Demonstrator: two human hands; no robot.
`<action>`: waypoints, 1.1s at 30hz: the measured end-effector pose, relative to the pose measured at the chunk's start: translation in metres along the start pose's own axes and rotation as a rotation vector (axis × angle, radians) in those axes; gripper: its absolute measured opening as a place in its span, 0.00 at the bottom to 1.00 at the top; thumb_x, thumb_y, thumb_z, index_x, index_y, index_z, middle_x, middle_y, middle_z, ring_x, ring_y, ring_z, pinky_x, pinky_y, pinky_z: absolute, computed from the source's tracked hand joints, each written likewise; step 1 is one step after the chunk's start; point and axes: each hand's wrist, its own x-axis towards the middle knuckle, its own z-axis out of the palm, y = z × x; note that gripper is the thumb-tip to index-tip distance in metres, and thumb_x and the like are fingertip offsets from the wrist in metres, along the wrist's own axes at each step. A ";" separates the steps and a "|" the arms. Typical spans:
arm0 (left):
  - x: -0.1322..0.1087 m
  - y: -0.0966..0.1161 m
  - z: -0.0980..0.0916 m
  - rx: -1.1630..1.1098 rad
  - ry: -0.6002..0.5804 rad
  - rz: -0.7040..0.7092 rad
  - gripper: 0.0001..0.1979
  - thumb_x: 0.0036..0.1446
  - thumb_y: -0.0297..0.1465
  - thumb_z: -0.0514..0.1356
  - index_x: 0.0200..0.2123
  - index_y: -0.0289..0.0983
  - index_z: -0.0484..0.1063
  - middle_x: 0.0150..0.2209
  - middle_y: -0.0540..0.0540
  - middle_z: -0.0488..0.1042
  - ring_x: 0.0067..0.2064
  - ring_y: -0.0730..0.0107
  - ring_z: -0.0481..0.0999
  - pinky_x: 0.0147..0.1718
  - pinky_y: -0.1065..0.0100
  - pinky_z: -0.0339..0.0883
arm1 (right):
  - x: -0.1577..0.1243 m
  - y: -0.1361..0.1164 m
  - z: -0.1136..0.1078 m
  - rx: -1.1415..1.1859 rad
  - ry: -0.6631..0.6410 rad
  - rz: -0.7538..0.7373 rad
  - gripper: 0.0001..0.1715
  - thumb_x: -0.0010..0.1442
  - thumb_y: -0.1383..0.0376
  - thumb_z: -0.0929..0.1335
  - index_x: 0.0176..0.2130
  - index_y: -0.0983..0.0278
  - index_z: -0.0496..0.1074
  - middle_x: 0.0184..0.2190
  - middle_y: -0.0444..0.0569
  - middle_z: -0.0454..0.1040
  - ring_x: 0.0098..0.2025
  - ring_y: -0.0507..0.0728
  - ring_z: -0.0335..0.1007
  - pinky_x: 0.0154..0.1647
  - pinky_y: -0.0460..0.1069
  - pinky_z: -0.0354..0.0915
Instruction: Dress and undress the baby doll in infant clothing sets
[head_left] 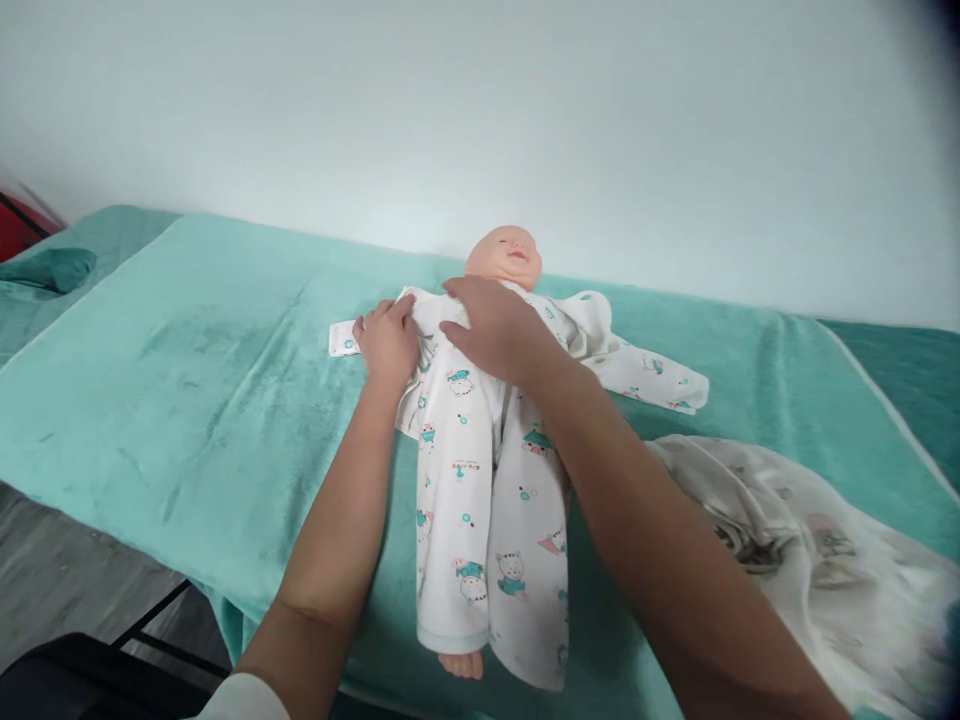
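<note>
A baby doll [506, 255] lies on its back on the table, head at the far side, in a white baby shirt [427, 310] and white baby pants [457, 480] printed with small animals. My left hand [390, 342] is closed on the shirt at the shoulder and sleeve on the left. That sleeve's cuff sticks out past my fingers. My right hand [495, 325] rests over the chest just below the chin, thumb and fingers apart, hiding part of the shirt front. The other sleeve [652, 378] stretches out to the right. Toes show at one pant cuff.
A green plush cover [225, 400] drapes the table, which stands against a pale wall [375, 110]. A crumpled printed white cloth [810, 550] lies at the near right, beside my right forearm. A black object [82, 680] is at the lower left.
</note>
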 end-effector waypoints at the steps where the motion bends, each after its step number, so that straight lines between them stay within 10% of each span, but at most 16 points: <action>1: 0.000 0.000 0.000 -0.015 -0.002 0.001 0.25 0.66 0.25 0.49 0.59 0.48 0.76 0.58 0.45 0.77 0.60 0.57 0.73 0.69 0.47 0.50 | 0.012 -0.007 0.002 -0.084 -0.086 -0.016 0.21 0.66 0.66 0.63 0.57 0.68 0.70 0.55 0.63 0.74 0.57 0.70 0.68 0.56 0.60 0.65; 5: 0.001 -0.001 -0.002 -0.018 -0.010 0.011 0.23 0.67 0.27 0.50 0.59 0.49 0.75 0.56 0.45 0.78 0.60 0.56 0.74 0.69 0.46 0.50 | 0.044 -0.025 0.012 -0.322 -0.290 -0.063 0.20 0.67 0.69 0.62 0.56 0.71 0.69 0.58 0.67 0.70 0.58 0.71 0.67 0.56 0.61 0.63; 33: 0.004 -0.007 0.001 -0.050 -0.015 0.004 0.23 0.65 0.24 0.49 0.54 0.48 0.78 0.54 0.46 0.80 0.60 0.59 0.74 0.68 0.52 0.53 | 0.072 -0.013 0.019 -0.399 -0.485 -0.162 0.19 0.66 0.60 0.67 0.55 0.63 0.74 0.40 0.56 0.81 0.40 0.65 0.78 0.35 0.53 0.61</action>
